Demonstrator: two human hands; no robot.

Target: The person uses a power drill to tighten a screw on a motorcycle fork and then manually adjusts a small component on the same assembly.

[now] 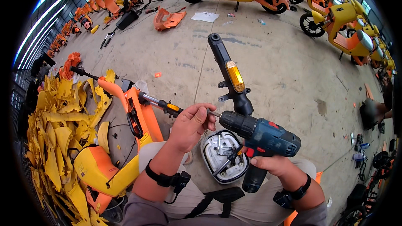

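A blue drill (260,137) is gripped by the right hand (272,164); its bit (212,112) is pinched by left hand (191,125) fingers. Bit seating appears underway; tightening the chuck seems needed next.

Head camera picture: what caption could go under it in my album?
Right hand holds a blue cordless drill while left hand fingers pinch its bit.

We see bright, even daylight from skylight strips (50,12) far left; shadows soft, focus sharp, fisheye bending edges into a black rim.
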